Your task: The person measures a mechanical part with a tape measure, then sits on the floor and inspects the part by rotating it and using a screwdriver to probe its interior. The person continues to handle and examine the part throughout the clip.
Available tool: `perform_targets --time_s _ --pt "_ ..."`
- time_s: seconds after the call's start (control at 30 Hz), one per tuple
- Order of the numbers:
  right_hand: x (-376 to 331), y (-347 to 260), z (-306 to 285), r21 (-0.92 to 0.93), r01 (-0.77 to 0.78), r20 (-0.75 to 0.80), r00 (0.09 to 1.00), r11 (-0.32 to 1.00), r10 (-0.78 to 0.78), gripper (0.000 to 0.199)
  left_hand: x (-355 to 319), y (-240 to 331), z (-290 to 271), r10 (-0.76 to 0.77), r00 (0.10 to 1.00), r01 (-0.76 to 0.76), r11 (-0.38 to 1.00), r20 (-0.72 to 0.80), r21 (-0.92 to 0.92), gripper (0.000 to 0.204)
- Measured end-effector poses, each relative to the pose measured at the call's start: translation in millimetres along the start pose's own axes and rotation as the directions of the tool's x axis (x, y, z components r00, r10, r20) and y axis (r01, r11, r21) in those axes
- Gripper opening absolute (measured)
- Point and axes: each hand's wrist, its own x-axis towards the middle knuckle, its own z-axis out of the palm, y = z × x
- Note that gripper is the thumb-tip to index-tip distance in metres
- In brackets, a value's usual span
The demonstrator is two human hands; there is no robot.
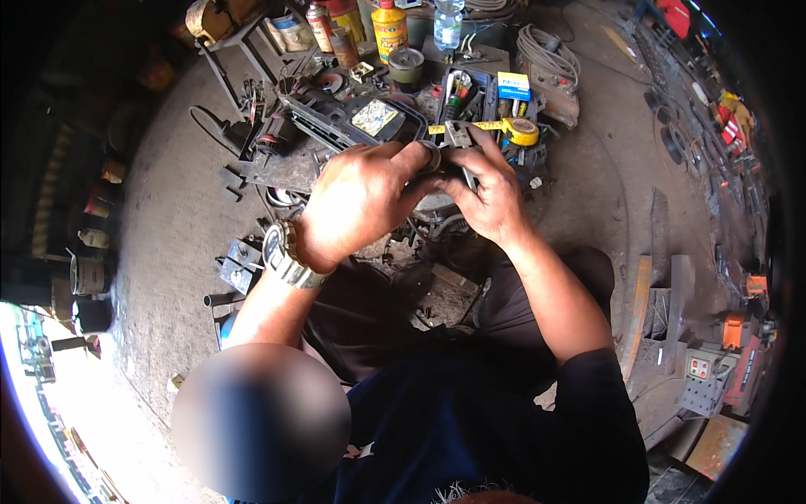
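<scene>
My left hand (361, 197), with a steel watch on its wrist, is closed, thumb and fingers pinching a small round metal ring (431, 156). Close against it, my right hand (494, 189) grips a grey metal tool (457, 134) with a blocky head and a slim bar that shows between the fingers. It may be a caliper, but the fingers cover most of it. The fingertips of both hands meet around the ring and the tool. Just beyond my right fingers lies a yellow tape measure (520, 131) with its blade pulled out to the left.
A cluttered bench holds an open black tool case (353, 126), a blue and yellow box (514, 86), a yellow bottle (389, 32), a clear water bottle (448, 25) and a lidded pot (406, 67). A coiled grey cable (550, 52) sits at the far right. Metal bars (659, 311) lie on the right-hand floor.
</scene>
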Motion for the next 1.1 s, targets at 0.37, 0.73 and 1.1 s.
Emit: perform_targets --time_s 0.37,0.73,1.1 --pt "0 7 -5 0.004 0.006 0.009 1.0 1.0 -0.006 0.032 20 9 -17 -0.036 0.994 0.034 0.999 0.1 0.019 0.027" --pt "-1 6 -13 0.015 -0.044 0.007 0.999 0.999 0.044 0.034 25 15 -3 -0.118 0.99 0.124 0.989 0.075 -0.086 0.031" --pt "-12 30 -9 -0.049 -0.041 -0.039 0.998 0.998 0.039 0.035 24 -2 -17 -0.059 0.996 0.06 0.998 0.068 -0.019 0.035"
